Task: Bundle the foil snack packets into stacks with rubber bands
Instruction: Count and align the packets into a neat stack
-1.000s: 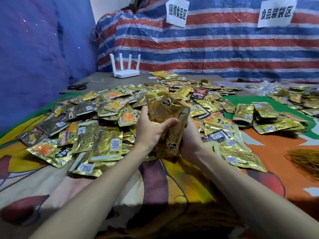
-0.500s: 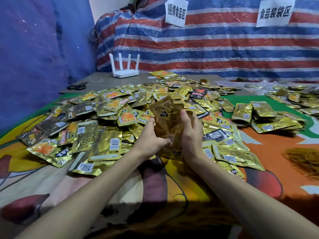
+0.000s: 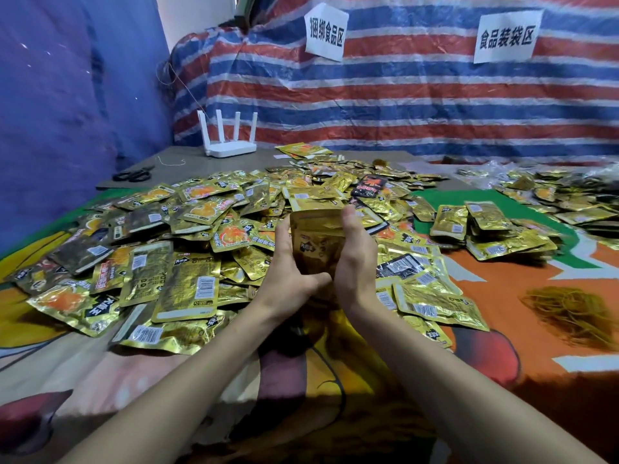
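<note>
your left grip [image 3: 291, 272] and right grip [image 3: 355, 259] clasp a packet stack [image 3: 316, 242] upright from both sides, likely squaring its edges before one of the rubber bands [image 3: 569, 316] goes on.

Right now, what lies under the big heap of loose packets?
A colourful printed cloth shows around the heap; at the far end, a grey board. Whatever lies beneath the packets themselves is covered.
</note>
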Action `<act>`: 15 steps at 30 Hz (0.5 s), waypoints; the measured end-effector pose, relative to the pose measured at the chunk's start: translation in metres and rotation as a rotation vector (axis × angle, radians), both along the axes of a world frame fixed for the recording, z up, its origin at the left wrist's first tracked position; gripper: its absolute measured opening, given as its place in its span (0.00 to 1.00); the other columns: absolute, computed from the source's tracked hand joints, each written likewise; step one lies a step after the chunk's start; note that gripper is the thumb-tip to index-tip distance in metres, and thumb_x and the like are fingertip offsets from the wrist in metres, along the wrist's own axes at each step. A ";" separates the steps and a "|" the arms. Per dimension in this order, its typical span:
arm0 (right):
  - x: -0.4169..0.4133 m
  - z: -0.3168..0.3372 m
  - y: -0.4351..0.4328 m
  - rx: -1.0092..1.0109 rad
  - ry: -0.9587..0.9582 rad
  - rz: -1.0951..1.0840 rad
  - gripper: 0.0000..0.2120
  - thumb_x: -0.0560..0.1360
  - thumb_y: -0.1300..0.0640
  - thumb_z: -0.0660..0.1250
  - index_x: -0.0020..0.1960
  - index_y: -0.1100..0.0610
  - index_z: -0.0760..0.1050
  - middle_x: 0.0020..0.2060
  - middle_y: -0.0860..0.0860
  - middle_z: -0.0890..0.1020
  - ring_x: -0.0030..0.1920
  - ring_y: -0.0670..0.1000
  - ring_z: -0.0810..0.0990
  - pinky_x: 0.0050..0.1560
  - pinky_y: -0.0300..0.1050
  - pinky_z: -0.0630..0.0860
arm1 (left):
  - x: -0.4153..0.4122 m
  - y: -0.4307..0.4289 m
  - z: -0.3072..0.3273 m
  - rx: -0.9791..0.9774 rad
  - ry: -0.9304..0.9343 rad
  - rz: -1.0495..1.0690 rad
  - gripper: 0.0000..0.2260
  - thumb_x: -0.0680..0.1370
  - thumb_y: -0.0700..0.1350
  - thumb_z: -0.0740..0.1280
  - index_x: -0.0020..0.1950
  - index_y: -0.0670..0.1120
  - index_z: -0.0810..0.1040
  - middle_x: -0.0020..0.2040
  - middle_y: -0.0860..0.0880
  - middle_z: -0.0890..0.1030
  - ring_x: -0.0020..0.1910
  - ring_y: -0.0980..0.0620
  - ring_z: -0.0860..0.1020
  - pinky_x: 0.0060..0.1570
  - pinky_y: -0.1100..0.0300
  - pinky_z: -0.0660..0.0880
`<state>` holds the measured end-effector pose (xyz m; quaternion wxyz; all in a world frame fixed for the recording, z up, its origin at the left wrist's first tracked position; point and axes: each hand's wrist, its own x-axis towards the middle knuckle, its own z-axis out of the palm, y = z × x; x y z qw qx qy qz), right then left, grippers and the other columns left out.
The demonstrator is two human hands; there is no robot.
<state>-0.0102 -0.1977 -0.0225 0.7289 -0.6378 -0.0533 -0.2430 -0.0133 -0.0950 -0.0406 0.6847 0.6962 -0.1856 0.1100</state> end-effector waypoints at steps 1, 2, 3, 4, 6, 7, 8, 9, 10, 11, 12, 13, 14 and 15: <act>0.000 0.000 0.000 0.005 0.000 0.009 0.34 0.71 0.30 0.58 0.51 0.59 0.83 0.47 0.59 0.85 0.49 0.61 0.84 0.52 0.64 0.80 | 0.000 0.000 0.001 -0.012 -0.012 0.003 0.43 0.67 0.26 0.71 0.76 0.46 0.55 0.56 0.48 0.77 0.48 0.63 0.82 0.49 0.66 0.78; 0.000 0.001 -0.001 0.007 -0.001 0.013 0.33 0.71 0.30 0.59 0.50 0.59 0.83 0.46 0.59 0.86 0.48 0.60 0.85 0.51 0.62 0.81 | 0.000 0.000 0.001 -0.027 -0.022 -0.003 0.43 0.68 0.26 0.70 0.76 0.47 0.55 0.56 0.48 0.76 0.48 0.63 0.82 0.47 0.66 0.78; 0.001 0.001 -0.001 0.010 0.004 0.006 0.32 0.71 0.31 0.60 0.49 0.59 0.83 0.44 0.59 0.86 0.47 0.60 0.85 0.49 0.58 0.83 | -0.001 -0.001 0.001 -0.045 -0.027 -0.016 0.42 0.67 0.27 0.69 0.76 0.48 0.57 0.57 0.47 0.77 0.47 0.62 0.82 0.46 0.66 0.78; 0.002 0.001 -0.002 0.023 0.025 -0.009 0.31 0.71 0.31 0.62 0.47 0.60 0.84 0.42 0.59 0.86 0.44 0.58 0.85 0.45 0.53 0.83 | -0.003 -0.002 0.000 -0.061 -0.025 -0.023 0.41 0.65 0.30 0.68 0.75 0.48 0.58 0.56 0.46 0.78 0.47 0.61 0.82 0.46 0.65 0.78; 0.005 0.001 -0.003 0.081 0.114 -0.023 0.29 0.71 0.35 0.64 0.43 0.62 0.84 0.38 0.57 0.86 0.37 0.54 0.84 0.36 0.44 0.80 | -0.005 -0.008 -0.003 -0.101 0.016 -0.002 0.36 0.64 0.33 0.68 0.72 0.44 0.63 0.51 0.46 0.80 0.45 0.56 0.82 0.45 0.63 0.79; 0.005 0.003 -0.002 0.112 0.156 -0.012 0.28 0.71 0.37 0.64 0.41 0.62 0.83 0.36 0.56 0.85 0.35 0.52 0.83 0.35 0.43 0.78 | -0.005 -0.011 -0.005 -0.121 0.050 0.016 0.33 0.64 0.32 0.69 0.69 0.41 0.66 0.48 0.46 0.81 0.45 0.52 0.82 0.44 0.63 0.79; 0.005 0.004 -0.002 0.134 0.184 0.005 0.27 0.70 0.39 0.64 0.42 0.63 0.83 0.35 0.56 0.84 0.36 0.52 0.82 0.35 0.44 0.78 | -0.004 -0.013 -0.006 -0.142 0.079 0.028 0.29 0.66 0.31 0.70 0.66 0.39 0.69 0.46 0.46 0.81 0.45 0.49 0.81 0.43 0.62 0.79; 0.005 0.006 -0.001 0.151 0.200 0.023 0.26 0.70 0.40 0.63 0.43 0.64 0.82 0.37 0.56 0.84 0.38 0.53 0.82 0.37 0.45 0.78 | -0.003 -0.014 -0.006 -0.160 0.102 0.025 0.25 0.67 0.29 0.70 0.63 0.39 0.70 0.44 0.46 0.81 0.45 0.47 0.81 0.41 0.62 0.79; 0.005 0.008 0.000 0.175 0.210 0.043 0.26 0.70 0.41 0.63 0.45 0.65 0.82 0.39 0.58 0.84 0.40 0.55 0.82 0.39 0.47 0.78 | -0.002 -0.015 -0.006 -0.175 0.117 0.012 0.23 0.68 0.29 0.70 0.60 0.41 0.69 0.43 0.47 0.81 0.43 0.47 0.81 0.39 0.62 0.79; 0.006 0.010 -0.001 0.203 0.217 0.066 0.27 0.70 0.42 0.62 0.47 0.66 0.81 0.42 0.60 0.84 0.42 0.57 0.82 0.40 0.49 0.78 | -0.001 -0.014 -0.006 -0.183 0.126 -0.008 0.23 0.67 0.31 0.69 0.59 0.43 0.69 0.42 0.47 0.81 0.41 0.49 0.81 0.38 0.61 0.79; 0.006 0.011 -0.003 0.228 0.218 0.097 0.28 0.71 0.41 0.62 0.50 0.67 0.81 0.44 0.61 0.84 0.43 0.58 0.83 0.40 0.49 0.80 | 0.000 -0.013 -0.006 -0.174 0.128 -0.025 0.23 0.66 0.34 0.69 0.58 0.45 0.68 0.43 0.47 0.81 0.41 0.51 0.82 0.39 0.60 0.80; 0.006 0.010 -0.005 0.237 0.207 0.131 0.29 0.72 0.40 0.62 0.51 0.67 0.81 0.46 0.63 0.85 0.44 0.59 0.84 0.41 0.51 0.81 | -0.001 -0.012 -0.008 -0.150 0.121 -0.031 0.23 0.65 0.36 0.68 0.58 0.46 0.67 0.44 0.47 0.82 0.41 0.52 0.82 0.41 0.59 0.80; 0.005 0.008 -0.007 0.225 0.194 0.159 0.30 0.73 0.38 0.62 0.52 0.66 0.81 0.47 0.64 0.85 0.45 0.60 0.84 0.43 0.54 0.83 | -0.002 -0.010 -0.010 -0.123 0.108 -0.025 0.24 0.65 0.37 0.69 0.58 0.47 0.67 0.44 0.48 0.82 0.43 0.52 0.83 0.43 0.58 0.81; 0.004 0.004 -0.008 0.191 0.185 0.156 0.30 0.74 0.37 0.61 0.51 0.65 0.82 0.48 0.64 0.85 0.48 0.62 0.85 0.48 0.57 0.83 | -0.004 -0.009 -0.012 -0.098 0.090 -0.017 0.24 0.65 0.37 0.70 0.59 0.47 0.68 0.45 0.49 0.83 0.45 0.52 0.83 0.45 0.57 0.81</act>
